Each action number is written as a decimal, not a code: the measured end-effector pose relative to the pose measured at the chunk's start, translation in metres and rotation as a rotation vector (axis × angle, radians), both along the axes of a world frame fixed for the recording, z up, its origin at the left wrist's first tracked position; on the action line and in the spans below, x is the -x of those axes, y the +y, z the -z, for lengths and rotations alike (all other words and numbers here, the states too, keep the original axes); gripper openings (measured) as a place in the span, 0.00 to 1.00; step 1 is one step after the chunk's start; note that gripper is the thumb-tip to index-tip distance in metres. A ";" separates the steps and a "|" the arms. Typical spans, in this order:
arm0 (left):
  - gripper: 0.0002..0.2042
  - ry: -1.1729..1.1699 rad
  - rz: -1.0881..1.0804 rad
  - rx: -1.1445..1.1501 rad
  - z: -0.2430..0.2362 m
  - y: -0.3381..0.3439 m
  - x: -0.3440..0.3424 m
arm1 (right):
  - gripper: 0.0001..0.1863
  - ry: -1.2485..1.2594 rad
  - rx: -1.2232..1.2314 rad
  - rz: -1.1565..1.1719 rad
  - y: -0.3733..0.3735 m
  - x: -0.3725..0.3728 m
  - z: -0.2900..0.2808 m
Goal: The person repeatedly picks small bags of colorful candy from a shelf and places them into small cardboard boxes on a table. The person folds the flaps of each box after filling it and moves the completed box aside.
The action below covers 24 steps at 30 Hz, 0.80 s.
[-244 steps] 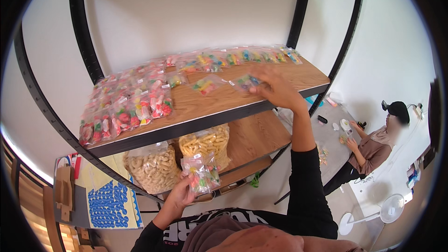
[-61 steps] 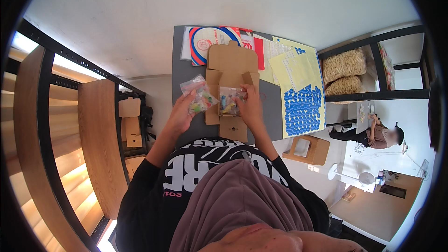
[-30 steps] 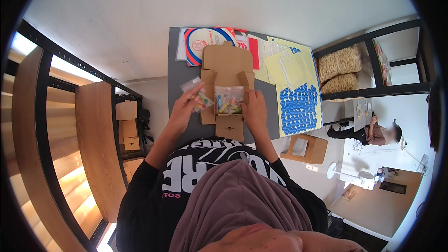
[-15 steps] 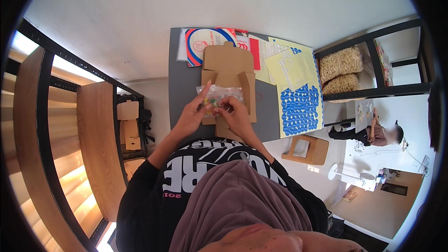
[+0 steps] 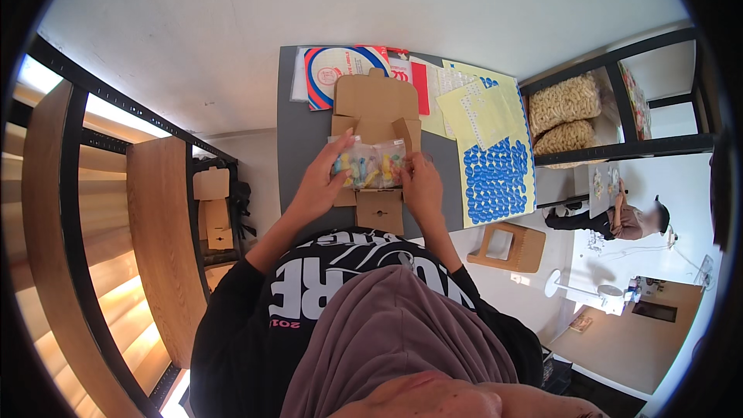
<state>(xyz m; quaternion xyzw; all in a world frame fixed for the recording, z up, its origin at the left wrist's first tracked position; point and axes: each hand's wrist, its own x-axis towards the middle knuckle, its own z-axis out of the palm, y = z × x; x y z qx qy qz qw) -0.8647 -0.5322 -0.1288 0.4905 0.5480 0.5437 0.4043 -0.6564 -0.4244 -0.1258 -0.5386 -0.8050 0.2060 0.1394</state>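
Note:
A clear plastic bag [image 5: 370, 164] of small colourful pieces, yellow, blue, green and red, lies spread across the open cardboard box [image 5: 378, 98]. My left hand [image 5: 316, 180] grips the bag's left end, thumb in front and fingers toward its top edge. At the opposite end, my right hand [image 5: 422, 184] has its fingers bent in around the bag's right edge, close to the box's side flap. The box's lid stands unfolded on the far side, and its slotted front flap points toward me. What kind the small pieces are is too fine to make out.
On the grey table [image 5: 302, 133], sheets of blue oval stickers [image 5: 495, 178] lie to the right, with a red-and-blue printed packet [image 5: 319, 81] behind the box. A shelf at right holds bags of beige packing pieces [image 5: 565, 101]. Another person [image 5: 631, 220] works farther off.
The bag, bunched under both hands before, is now spread flat with its coloured pieces visible. My right hand has moved right to the bag's far end; my left hand has shifted slightly left.

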 end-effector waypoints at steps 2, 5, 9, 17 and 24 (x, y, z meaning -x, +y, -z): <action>0.34 0.126 0.020 -0.003 -0.014 0.007 -0.003 | 0.13 -0.048 -0.152 -0.072 -0.001 -0.004 0.011; 0.32 0.222 0.018 -0.024 -0.011 0.019 -0.014 | 0.12 -0.007 -0.241 -0.071 -0.004 0.000 0.008; 0.31 0.325 0.101 -0.022 0.002 0.035 -0.029 | 0.10 0.040 -0.206 -0.111 -0.005 -0.004 0.004; 0.29 0.479 0.146 0.038 0.030 0.046 -0.045 | 0.08 0.176 -0.125 -0.185 -0.019 -0.005 0.003; 0.24 0.716 0.158 0.051 0.028 0.044 -0.053 | 0.07 0.182 -0.184 -0.144 -0.029 -0.009 0.005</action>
